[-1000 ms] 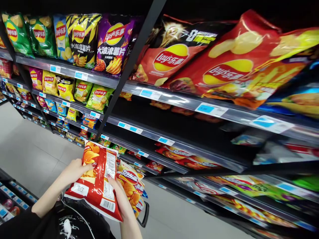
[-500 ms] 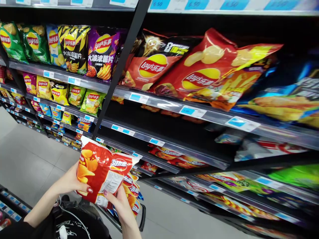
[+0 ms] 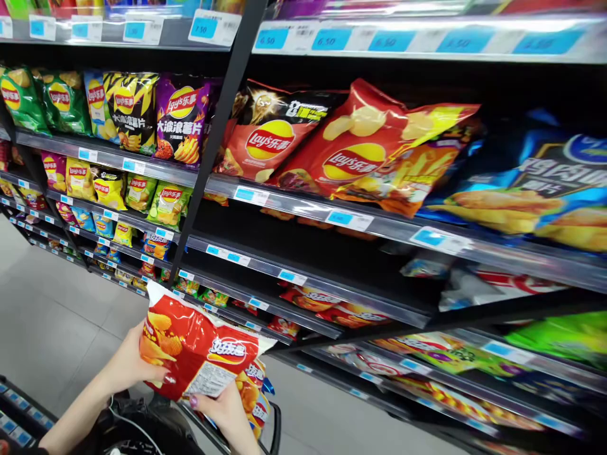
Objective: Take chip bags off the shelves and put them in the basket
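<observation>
A red bag of chips [image 3: 190,344] with a white top edge and a printed label panel is held tilted in front of my body. My left hand [image 3: 133,363] grips its left side, thumb on the front. My right hand [image 3: 226,407] holds the lower right corner, thumb pressed over the label panel; its other fingers are hidden behind the bag. Just beyond my right hand, more orange and red snack bags [image 3: 253,398] sit in a cart [image 3: 275,430], partly covered by the held bag.
Shelves of snack bags run along the front. Large red chip bags [image 3: 358,161] lean on the upper right shelf [image 3: 303,205], with blue bags [image 3: 545,189] beyond. Green, black and purple chip bags [image 3: 183,120] stand at left. Grey floor tiles [image 3: 61,335] show below.
The view has tilted up a little, so shelves appear lower and more price tags show at the top. The bag stays in both hands, sitting slightly lower in view.
</observation>
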A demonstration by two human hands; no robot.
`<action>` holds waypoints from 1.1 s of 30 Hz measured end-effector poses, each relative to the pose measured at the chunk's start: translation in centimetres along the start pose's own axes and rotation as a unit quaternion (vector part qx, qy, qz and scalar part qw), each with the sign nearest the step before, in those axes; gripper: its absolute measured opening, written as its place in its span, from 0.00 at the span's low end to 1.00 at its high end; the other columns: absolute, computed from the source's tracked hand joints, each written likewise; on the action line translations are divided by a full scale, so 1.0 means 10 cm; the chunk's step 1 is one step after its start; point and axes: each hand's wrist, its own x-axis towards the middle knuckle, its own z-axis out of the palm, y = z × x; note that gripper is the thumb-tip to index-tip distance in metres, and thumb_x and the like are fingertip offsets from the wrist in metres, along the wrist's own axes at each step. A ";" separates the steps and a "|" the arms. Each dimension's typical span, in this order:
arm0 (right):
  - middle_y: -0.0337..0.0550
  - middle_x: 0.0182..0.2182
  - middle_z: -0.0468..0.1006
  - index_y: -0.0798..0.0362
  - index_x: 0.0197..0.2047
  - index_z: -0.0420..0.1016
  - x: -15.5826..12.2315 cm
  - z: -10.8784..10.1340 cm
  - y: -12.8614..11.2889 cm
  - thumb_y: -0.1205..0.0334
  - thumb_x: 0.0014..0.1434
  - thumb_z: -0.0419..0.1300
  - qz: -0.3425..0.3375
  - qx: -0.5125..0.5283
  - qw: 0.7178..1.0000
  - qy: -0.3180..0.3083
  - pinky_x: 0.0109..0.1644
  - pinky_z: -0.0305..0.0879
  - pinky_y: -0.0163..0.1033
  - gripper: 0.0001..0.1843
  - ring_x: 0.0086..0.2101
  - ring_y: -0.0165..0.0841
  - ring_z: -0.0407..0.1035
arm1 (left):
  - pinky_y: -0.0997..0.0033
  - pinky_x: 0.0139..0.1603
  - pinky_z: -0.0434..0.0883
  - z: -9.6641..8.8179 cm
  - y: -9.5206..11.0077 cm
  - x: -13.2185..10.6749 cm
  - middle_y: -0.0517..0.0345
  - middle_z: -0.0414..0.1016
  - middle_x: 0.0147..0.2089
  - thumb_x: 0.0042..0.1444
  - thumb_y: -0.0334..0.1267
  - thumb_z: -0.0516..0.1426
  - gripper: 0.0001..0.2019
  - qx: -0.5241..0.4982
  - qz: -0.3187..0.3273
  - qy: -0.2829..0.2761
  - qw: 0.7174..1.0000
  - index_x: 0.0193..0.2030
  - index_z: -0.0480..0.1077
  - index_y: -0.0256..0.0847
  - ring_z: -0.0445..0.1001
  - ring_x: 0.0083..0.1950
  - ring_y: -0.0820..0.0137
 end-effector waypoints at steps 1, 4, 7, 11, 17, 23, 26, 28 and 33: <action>0.49 0.35 0.81 0.54 0.39 0.74 0.00 -0.01 0.00 0.56 0.27 0.74 -0.001 0.004 1.000 -0.004 0.44 0.67 0.51 0.32 0.37 0.47 0.74 | 0.62 0.47 0.72 0.02 -0.01 0.00 0.48 0.77 0.46 0.34 0.29 0.68 0.28 0.000 0.001 0.000 1.000 0.44 0.65 0.39 0.74 0.48 0.56; 0.50 0.35 0.81 0.54 0.40 0.74 0.00 -0.04 0.00 0.56 0.26 0.74 -0.004 0.011 1.000 -0.001 0.44 0.68 0.51 0.34 0.37 0.48 0.74 | 0.61 0.48 0.72 0.05 -0.01 0.02 0.47 0.77 0.46 0.33 0.31 0.69 0.28 0.013 0.005 0.007 1.000 0.43 0.66 0.38 0.74 0.48 0.54; 0.50 0.36 0.81 0.54 0.39 0.74 0.03 -0.04 -0.02 0.55 0.29 0.73 -0.005 0.003 0.999 0.040 0.44 0.68 0.51 0.31 0.38 0.48 0.74 | 0.59 0.49 0.71 0.04 0.01 0.03 0.47 0.77 0.47 0.34 0.31 0.68 0.27 0.033 0.003 0.008 0.999 0.44 0.66 0.37 0.74 0.48 0.54; 0.50 0.41 0.79 0.52 0.42 0.73 0.08 0.00 -0.08 0.51 0.38 0.69 0.060 0.037 0.995 0.070 0.44 0.69 0.51 0.27 0.41 0.49 0.73 | 0.56 0.48 0.72 0.01 0.02 0.06 0.46 0.75 0.49 0.40 0.35 0.66 0.27 0.012 -0.048 -0.011 0.999 0.49 0.63 0.39 0.74 0.48 0.54; 0.47 0.38 0.81 0.51 0.51 0.68 0.13 0.03 -0.14 0.51 0.44 0.66 0.179 0.104 0.978 0.041 0.38 0.72 0.50 0.31 0.39 0.48 0.75 | 0.57 0.43 0.73 -0.05 -0.08 0.12 0.44 0.77 0.44 0.43 0.40 0.64 0.24 0.045 -0.127 0.077 0.988 0.46 0.64 0.35 0.76 0.43 0.53; 0.47 0.37 0.81 0.52 0.53 0.66 0.13 -0.01 -0.17 0.53 0.44 0.66 0.221 0.113 0.968 0.028 0.38 0.73 0.48 0.33 0.38 0.46 0.75 | 0.59 0.42 0.73 -0.01 -0.08 0.14 0.44 0.79 0.42 0.42 0.41 0.64 0.23 0.061 -0.157 0.096 0.981 0.44 0.66 0.33 0.76 0.44 0.52; 0.46 0.37 0.81 0.53 0.52 0.67 0.12 -0.01 -0.17 0.52 0.45 0.65 0.222 0.120 0.967 0.035 0.38 0.73 0.46 0.31 0.38 0.45 0.75 | 0.58 0.42 0.73 0.02 -0.08 0.13 0.44 0.79 0.42 0.42 0.40 0.64 0.23 0.051 -0.165 0.095 0.980 0.45 0.65 0.33 0.77 0.43 0.52; 0.46 0.37 0.81 0.52 0.51 0.68 0.11 -0.02 -0.16 0.51 0.45 0.65 0.219 0.121 0.968 0.037 0.38 0.73 0.46 0.30 0.39 0.45 0.75 | 0.58 0.42 0.74 0.02 -0.10 0.13 0.43 0.79 0.42 0.42 0.41 0.64 0.24 0.051 -0.165 0.091 0.981 0.45 0.65 0.33 0.77 0.43 0.52; 0.46 0.38 0.81 0.52 0.50 0.68 0.09 -0.05 -0.15 0.51 0.45 0.65 0.221 0.117 0.968 0.028 0.40 0.73 0.46 0.29 0.38 0.44 0.75 | 0.58 0.42 0.74 0.05 -0.12 0.13 0.44 0.79 0.41 0.41 0.41 0.64 0.25 0.052 -0.165 0.094 0.981 0.45 0.66 0.33 0.77 0.43 0.53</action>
